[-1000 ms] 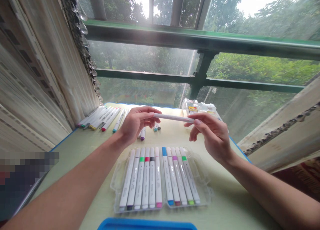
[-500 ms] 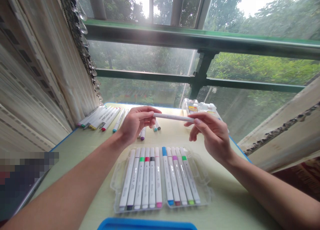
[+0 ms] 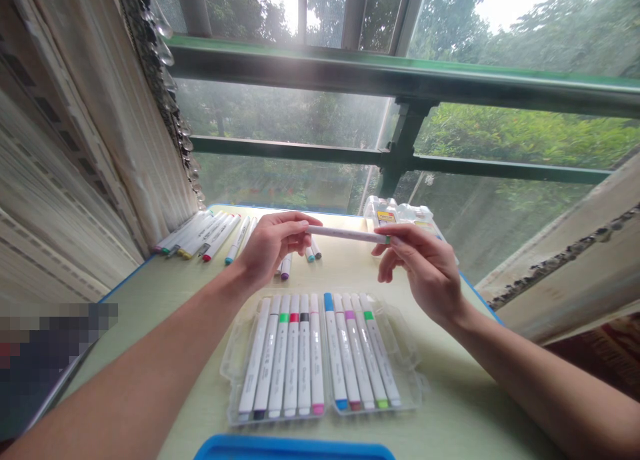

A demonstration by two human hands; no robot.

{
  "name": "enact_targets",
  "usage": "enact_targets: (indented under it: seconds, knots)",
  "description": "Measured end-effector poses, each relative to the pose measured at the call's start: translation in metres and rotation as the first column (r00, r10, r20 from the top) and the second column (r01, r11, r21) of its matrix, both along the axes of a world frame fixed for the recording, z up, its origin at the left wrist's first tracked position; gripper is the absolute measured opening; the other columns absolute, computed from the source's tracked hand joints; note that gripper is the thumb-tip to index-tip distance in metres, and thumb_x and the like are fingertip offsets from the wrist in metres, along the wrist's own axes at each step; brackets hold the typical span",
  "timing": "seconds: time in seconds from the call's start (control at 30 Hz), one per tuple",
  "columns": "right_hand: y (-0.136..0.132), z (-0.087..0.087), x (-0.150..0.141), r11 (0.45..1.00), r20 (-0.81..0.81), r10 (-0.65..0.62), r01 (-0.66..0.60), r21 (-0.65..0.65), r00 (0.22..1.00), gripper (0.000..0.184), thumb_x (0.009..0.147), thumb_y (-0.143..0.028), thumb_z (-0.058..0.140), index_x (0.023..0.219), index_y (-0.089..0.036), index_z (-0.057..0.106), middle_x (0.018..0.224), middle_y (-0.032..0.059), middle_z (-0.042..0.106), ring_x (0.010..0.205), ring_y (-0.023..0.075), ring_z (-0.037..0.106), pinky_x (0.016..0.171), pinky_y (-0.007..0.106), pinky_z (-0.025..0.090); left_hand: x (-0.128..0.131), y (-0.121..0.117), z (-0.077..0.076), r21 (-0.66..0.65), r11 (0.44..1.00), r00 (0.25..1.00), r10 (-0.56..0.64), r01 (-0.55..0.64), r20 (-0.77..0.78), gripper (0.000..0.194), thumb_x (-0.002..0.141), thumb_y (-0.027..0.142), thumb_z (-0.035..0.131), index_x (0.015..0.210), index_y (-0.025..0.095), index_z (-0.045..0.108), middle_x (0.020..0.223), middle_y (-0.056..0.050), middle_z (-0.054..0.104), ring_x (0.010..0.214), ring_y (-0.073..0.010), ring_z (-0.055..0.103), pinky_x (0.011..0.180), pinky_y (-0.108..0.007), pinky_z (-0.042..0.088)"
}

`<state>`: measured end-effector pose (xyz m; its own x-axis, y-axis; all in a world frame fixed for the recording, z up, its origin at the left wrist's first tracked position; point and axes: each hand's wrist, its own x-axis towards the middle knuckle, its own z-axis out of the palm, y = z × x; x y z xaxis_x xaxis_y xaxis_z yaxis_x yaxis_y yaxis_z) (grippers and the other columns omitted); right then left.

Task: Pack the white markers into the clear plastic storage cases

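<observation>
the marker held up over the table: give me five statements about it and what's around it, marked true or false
1. The left hand and right hand both hold one slim white marker. True.
2. The clear plastic case is closed. False: it lies open, with white-barrelled markers in both halves.
3. A bit of green shows on the held marker by the right fingers. True.
4. The held marker is touching the case. False: it is held up, apart from it.
5. Loose white markers with coloured ends lie toward the left of the pale green tabletop. True.
</observation>
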<state>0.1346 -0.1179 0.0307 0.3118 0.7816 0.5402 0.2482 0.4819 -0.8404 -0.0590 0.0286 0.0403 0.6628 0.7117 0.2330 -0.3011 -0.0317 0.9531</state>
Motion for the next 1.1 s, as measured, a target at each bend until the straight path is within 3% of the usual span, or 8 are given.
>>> enact_targets:
  seconds: [0.7,1.1]
  knots:
    - [0.0036,0.0012,-0.0002,0.997,-0.075,-0.016,0.010,-0.082,0.997,0.018,0.094,-0.033,0.060,0.097,-0.016,0.067,0.069,-0.0020,0.064,0.042,0.0107,0.062,0.039,0.023,0.045,0.0001,-0.0002,-0.0010,0.012,1.000,1.000,0.016,-0.016,-0.013,0.018,0.077,0.022,0.070,0.089,0.011,0.076,0.071,-0.006,0.066,0.063,-0.0125,0.056,0.058,-0.024,0.042]
    - [0.0065,-0.0003,0.0024,0.996,-0.052,-0.041,0.037,-0.080,0.998,0.022,0.093,-0.036,0.064,0.100,-0.016,0.067,0.076,0.0000,0.066,0.043,0.0107,0.062,0.037,0.023,0.045,-0.0003,-0.0006,-0.0005,0.037,0.999,1.000,-0.006,0.007,-0.015,0.020,0.077,0.020,0.068,0.091,0.011,0.078,0.074,-0.007,0.067,0.064,-0.0118,0.054,0.059,-0.025,0.041]
